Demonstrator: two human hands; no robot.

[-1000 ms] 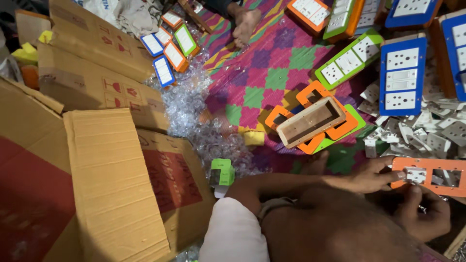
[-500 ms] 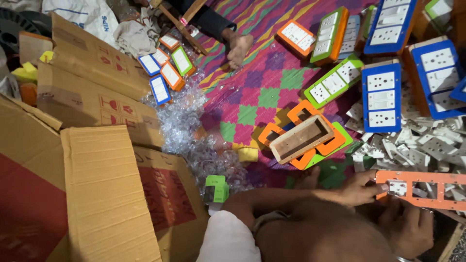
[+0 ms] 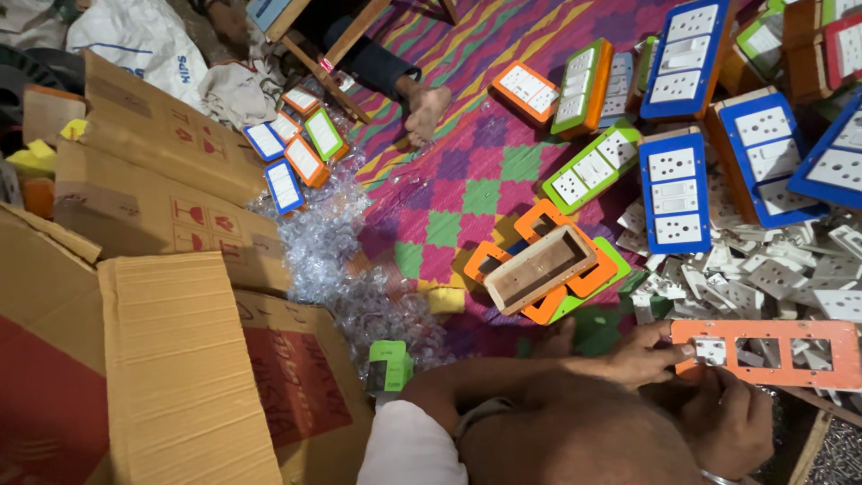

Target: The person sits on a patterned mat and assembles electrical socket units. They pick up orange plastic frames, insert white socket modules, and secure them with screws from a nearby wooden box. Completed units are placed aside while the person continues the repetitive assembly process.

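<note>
Your left hand (image 3: 642, 357) pinched the left end of the orange faceplate (image 3: 765, 353), fingers clamped at a white socket module (image 3: 711, 351). The plate lay low right, long axis left-right. Your right hand (image 3: 729, 422) gripped its lower edge from beneath. Since half a second earlier, the hold looked unchanged.

Floor-level assembly workshop for electrical switchboards. Finished blue, green and orange socket panels (image 3: 675, 189) lie across a patterned woven mat (image 3: 467, 180); a heap of loose white switch modules (image 3: 772, 278) at right; opened cardboard cartons (image 3: 171, 359) and clear plastic wrappings (image 3: 332, 260) at left.
</note>
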